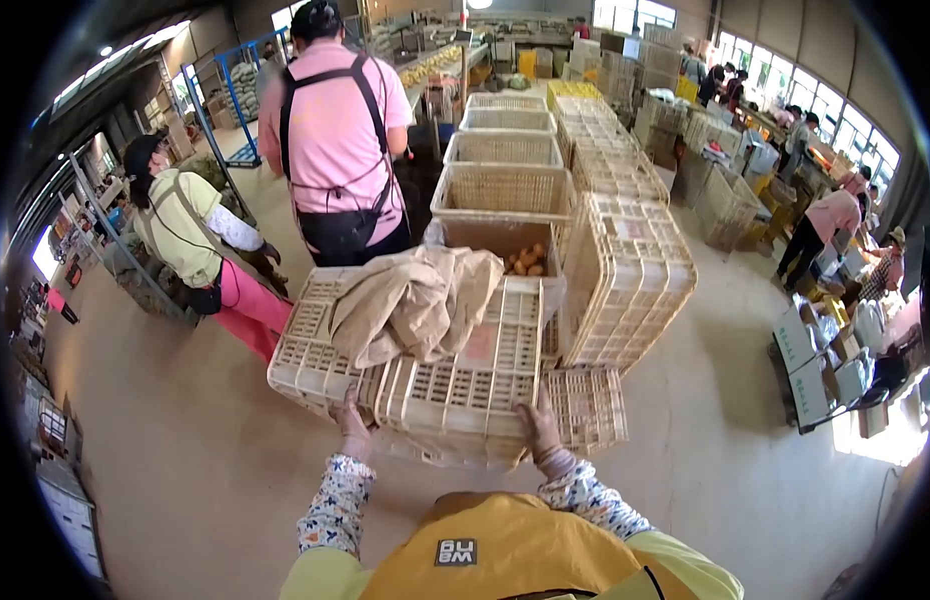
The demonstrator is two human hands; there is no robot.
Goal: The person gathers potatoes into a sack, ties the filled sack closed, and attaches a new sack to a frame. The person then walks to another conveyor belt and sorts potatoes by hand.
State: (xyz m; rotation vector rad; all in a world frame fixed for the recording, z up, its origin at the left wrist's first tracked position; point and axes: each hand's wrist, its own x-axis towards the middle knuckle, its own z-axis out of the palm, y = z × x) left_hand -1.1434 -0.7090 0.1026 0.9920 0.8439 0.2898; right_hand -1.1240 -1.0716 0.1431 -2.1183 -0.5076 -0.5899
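Note:
A cream plastic crate (458,400) with its slatted side facing up is right in front of me. My left hand (355,428) is closed at its near left corner, where another slatted crate (320,345) adjoins it. On the near right corner, my right hand (539,425) grips the same crate, fingers around its edge. Crumpled beige cloth (415,300) lies across the tops of both crates. Just beyond is an open crate holding several yellow-brown round items (526,261), perhaps potatoes or fruit. The undersides of my fingers are partly hidden.
Open crates (503,185) run away in a row, with stacked crates (630,280) along their right. A person in a pink shirt (340,130) stands just beyond on the left, beside a person in pink trousers (247,312). A loaded cart (810,370) stands at right.

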